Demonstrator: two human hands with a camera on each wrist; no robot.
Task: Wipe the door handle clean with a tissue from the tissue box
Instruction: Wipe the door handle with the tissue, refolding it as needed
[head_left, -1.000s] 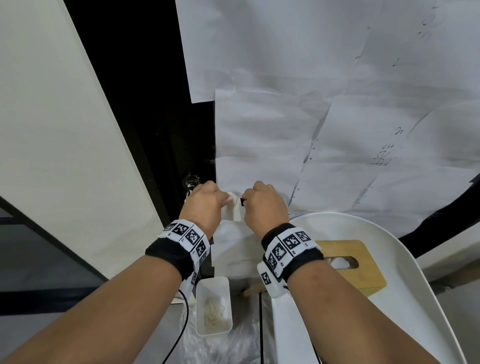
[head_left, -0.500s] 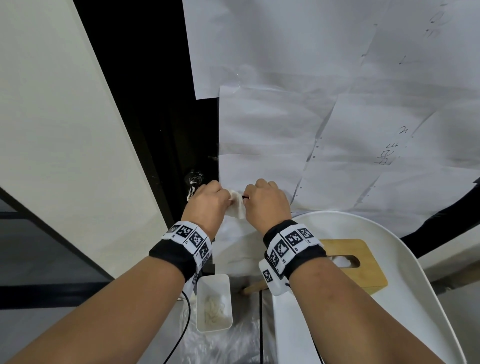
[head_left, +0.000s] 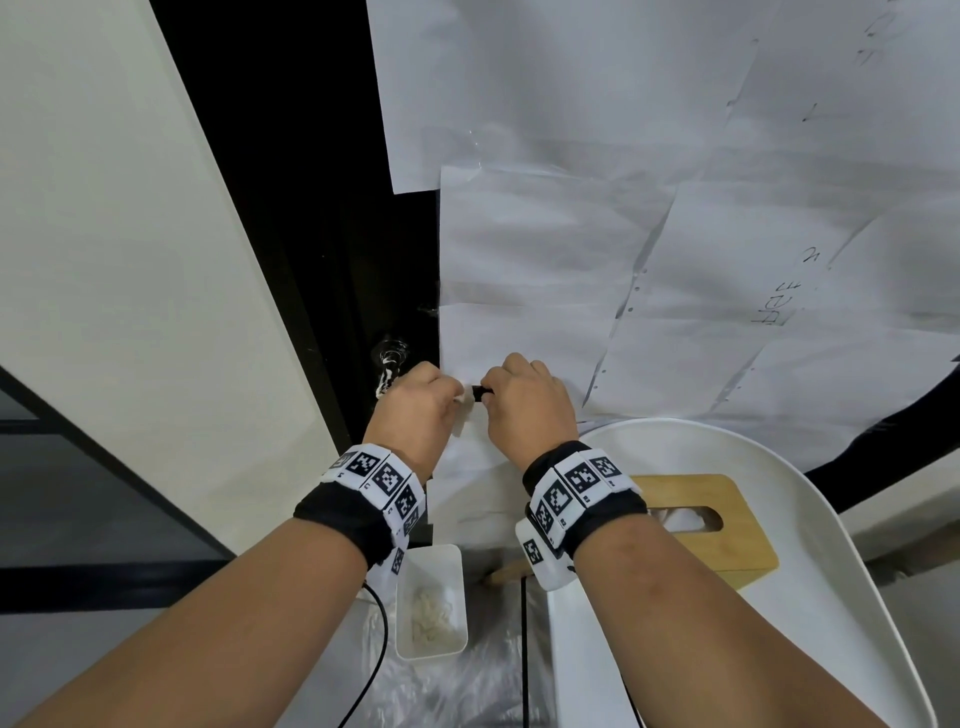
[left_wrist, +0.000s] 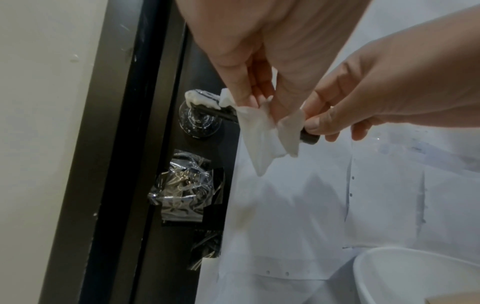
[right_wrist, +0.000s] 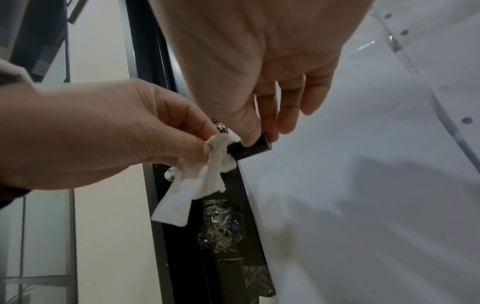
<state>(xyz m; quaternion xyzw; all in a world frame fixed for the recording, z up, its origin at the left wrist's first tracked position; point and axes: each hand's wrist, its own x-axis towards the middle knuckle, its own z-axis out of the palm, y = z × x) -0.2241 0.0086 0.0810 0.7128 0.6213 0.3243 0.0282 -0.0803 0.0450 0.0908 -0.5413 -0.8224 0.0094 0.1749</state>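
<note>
One black door handle is seen sticking out sideways from the dark door edge. White goo is stuck on it near the round base. A crumpled white tissue is wrapped over the middle of the handle. The tissue is pinched against the handle by the left hand, so that grip is closed on the tissue. Loose ends of the tissue hang down below. The free end of the handle is held by the right hand, with thumb and fingers curled round it, just beside the tissue. The two hands are close together, almost touching.

Big sheets of white paper are taped over the door behind the hands. Crinkly clear plastic is stuck on the door below the handle. A wooden tissue box sits on a white chair below the right arm. A small white tray lies lower down, between the arms.
</note>
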